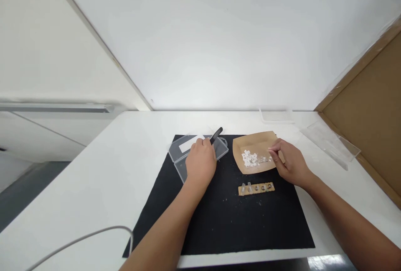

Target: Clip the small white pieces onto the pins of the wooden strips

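Note:
My left hand is closed over a clear plastic case that lies opened out with a white label on it. From between its fingers sticks up the black handle of a tool; the tool's other end is hidden. My right hand pinches thumb and forefinger together over the right side of a brown paper tray. Whatever is in the pinch is too small to make out. Small white pieces lie heaped in the tray. Nearer me rests a tan strip bearing several round metal parts and clear bits.
A black mat lies under these things on the white table. Clear plastic pieces lie at the right by a cardboard panel. A clear tray stands by the back wall. A pale cable crosses the front left.

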A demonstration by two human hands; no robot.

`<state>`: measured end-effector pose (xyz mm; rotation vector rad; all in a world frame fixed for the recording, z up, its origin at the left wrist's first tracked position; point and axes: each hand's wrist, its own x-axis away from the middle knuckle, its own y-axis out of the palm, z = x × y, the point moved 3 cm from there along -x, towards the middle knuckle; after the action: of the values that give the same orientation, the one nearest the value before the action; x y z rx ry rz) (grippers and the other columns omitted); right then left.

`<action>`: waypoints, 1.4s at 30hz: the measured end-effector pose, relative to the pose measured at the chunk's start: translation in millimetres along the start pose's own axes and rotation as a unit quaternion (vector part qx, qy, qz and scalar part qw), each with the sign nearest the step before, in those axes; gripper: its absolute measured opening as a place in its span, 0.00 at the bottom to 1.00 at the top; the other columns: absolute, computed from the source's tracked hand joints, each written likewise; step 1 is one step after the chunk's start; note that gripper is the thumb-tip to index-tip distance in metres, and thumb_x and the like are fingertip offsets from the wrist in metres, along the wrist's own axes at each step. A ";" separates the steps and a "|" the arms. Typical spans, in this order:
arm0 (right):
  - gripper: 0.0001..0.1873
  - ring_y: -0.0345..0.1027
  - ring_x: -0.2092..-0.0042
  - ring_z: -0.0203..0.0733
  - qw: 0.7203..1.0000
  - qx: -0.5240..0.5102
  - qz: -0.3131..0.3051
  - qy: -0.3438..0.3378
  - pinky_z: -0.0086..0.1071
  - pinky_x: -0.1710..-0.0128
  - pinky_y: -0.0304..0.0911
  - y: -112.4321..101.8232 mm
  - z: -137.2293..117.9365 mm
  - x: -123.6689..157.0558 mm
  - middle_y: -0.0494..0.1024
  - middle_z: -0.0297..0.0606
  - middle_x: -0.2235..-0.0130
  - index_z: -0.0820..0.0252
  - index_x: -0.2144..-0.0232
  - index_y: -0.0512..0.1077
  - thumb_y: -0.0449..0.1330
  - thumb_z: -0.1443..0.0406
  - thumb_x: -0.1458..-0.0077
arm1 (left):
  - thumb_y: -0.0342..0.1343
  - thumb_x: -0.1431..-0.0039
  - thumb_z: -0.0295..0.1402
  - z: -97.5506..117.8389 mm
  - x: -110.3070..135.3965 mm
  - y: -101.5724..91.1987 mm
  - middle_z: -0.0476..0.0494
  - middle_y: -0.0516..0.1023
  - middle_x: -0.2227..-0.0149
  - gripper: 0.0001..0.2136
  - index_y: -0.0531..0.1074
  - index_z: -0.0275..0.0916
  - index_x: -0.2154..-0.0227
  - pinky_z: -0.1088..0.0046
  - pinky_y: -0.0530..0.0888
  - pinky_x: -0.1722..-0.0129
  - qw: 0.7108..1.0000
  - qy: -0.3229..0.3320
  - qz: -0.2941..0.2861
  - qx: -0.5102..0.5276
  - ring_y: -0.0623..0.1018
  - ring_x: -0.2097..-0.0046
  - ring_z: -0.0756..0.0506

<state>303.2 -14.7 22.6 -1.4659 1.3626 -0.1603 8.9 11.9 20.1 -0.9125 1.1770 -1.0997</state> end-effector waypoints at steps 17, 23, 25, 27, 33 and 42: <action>0.05 0.70 0.67 0.44 0.982 0.064 0.176 -0.038 0.41 0.65 0.61 6.5 -35.0 -2.7 0.74 0.35 0.68 0.54 0.59 0.66 0.59 0.68 0.32 | 0.58 0.28 0.35 67.1 35.0 -10.2 0.46 0.77 0.67 0.11 0.81 0.39 0.65 0.72 0.73 0.60 0.845 0.201 -0.027 0.494 0.76 0.64 0.47; 0.08 0.72 0.67 0.42 0.975 0.098 0.192 -0.057 0.39 0.65 0.58 7.4 -36.2 -7.5 0.78 0.35 0.67 0.54 0.61 0.66 0.62 0.71 0.33 | 0.55 0.26 0.37 68.8 38.2 -13.0 0.46 0.75 0.69 0.19 0.77 0.38 0.76 0.73 0.73 0.63 0.834 0.182 -0.045 0.519 0.77 0.66 0.48; 0.09 0.73 0.66 0.42 0.977 0.075 0.193 -0.049 0.39 0.65 0.59 8.6 -35.8 -8.5 0.79 0.35 0.66 0.54 0.62 0.66 0.62 0.71 0.33 | 0.55 0.26 0.38 68.9 39.3 -12.7 0.46 0.74 0.71 0.23 0.74 0.38 0.80 0.74 0.73 0.65 0.832 0.167 -0.056 0.526 0.77 0.68 0.49; 0.09 0.73 0.67 0.42 0.977 0.064 0.199 -0.050 0.39 0.65 0.60 10.3 -37.6 -8.7 0.80 0.35 0.66 0.54 0.62 0.66 0.62 0.71 0.33 | 0.55 0.26 0.39 69.3 40.3 -12.5 0.47 0.73 0.74 0.25 0.72 0.39 0.82 0.74 0.73 0.65 0.830 0.161 -0.061 0.530 0.76 0.69 0.49; 0.10 0.73 0.68 0.42 0.978 0.078 0.186 -0.058 0.40 0.64 0.58 13.8 -41.1 -11.7 0.81 0.34 0.67 0.53 0.64 0.65 0.62 0.71 0.34 | 0.54 0.26 0.37 72.3 42.4 -10.7 0.48 0.73 0.76 0.23 0.74 0.39 0.80 0.72 0.73 0.63 0.830 0.155 -0.045 0.534 0.77 0.68 0.47; 0.10 0.72 0.69 0.40 0.989 0.048 0.138 -0.033 0.40 0.62 0.57 14.6 -43.0 -16.3 0.81 0.32 0.68 0.54 0.66 0.64 0.60 0.68 0.32 | 0.54 0.26 0.35 72.4 43.4 -11.6 0.48 0.73 0.77 0.20 0.74 0.39 0.78 0.72 0.72 0.63 0.834 0.158 -0.008 0.529 0.78 0.66 0.47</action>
<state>258.4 -23.7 38.4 -1.1788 1.4675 0.0008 79.7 -33.7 33.4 0.1397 0.6065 -1.6783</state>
